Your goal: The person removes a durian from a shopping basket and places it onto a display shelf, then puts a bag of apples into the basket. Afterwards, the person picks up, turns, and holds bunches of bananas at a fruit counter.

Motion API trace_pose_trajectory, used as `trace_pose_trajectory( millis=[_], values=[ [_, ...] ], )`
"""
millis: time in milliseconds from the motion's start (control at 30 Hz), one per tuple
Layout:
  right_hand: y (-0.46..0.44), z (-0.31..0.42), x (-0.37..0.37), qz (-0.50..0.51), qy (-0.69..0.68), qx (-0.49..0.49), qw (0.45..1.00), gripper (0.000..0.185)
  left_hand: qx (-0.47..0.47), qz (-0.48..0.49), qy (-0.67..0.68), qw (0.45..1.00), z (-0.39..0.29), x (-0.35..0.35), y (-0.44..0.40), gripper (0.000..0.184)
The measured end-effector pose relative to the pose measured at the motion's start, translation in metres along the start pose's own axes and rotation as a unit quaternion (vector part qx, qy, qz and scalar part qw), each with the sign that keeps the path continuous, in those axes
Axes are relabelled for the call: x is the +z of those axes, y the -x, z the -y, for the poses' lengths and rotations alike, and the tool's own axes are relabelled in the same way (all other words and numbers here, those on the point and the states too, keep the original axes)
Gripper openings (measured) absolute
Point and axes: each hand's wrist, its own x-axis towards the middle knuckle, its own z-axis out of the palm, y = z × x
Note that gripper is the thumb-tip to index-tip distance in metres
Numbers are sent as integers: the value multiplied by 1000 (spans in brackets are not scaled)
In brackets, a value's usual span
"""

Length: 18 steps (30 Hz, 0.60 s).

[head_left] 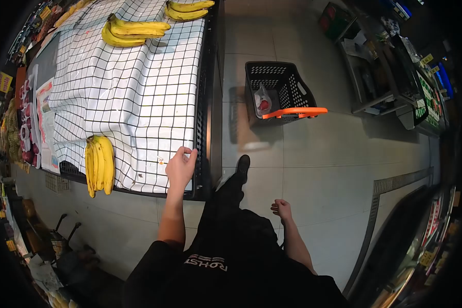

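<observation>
My left hand [180,167] is over the front right corner of a display stand covered by a white checked cloth [154,105]. Its fingers are curled, and what they hold, if anything, is too small to make out. My right hand [281,209] hangs above the tiled floor at my side, fingers loosely bent and apart, holding nothing. One banana bunch [100,164] lies at the cloth's near left edge. Farther back lie a second bunch [133,32] and a third bunch [190,10]. A black basket [280,90] with an orange handle stands on the floor, a bagged red item [264,104] inside.
A metal rack [377,77] with goods stands at the upper right. Packed shelves [436,231] line the right side. Red produce in nets [28,118] sits left of the cloth. A floor grate [403,180] runs at the right. My shoe [244,164] is beside the stand.
</observation>
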Motion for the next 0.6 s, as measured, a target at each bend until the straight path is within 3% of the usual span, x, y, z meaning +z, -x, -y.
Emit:
trace_pose_trajectory(
  millis=[100, 200, 367, 467, 500, 567, 600],
  values=[
    [-24, 62, 8, 27, 28, -51, 998, 29, -17, 5, 1, 1000, -7, -3, 0, 28],
    [-37, 130, 27, 64, 70, -96, 991, 29, -36, -15, 197, 980, -2, 6, -3, 24],
    [-57, 208, 60, 132, 143, -134, 972, 28, -52, -68, 298, 951, -27, 6, -28, 24],
    [-69, 245, 70, 199, 239, -161, 937, 30, -9, -83, 217, 973, -50, 6, -41, 24],
    [-70, 256, 76, 210, 247, -175, 930, 30, -17, -94, 222, 970, -53, 7, -44, 24],
    [-71, 276, 90, 230, 258, -194, 918, 31, 17, -113, 96, 989, -57, 4, -52, 26],
    [-72, 285, 98, 231, 243, -187, 924, 31, -4, -122, 114, 986, -54, 4, -54, 27]
  ],
)
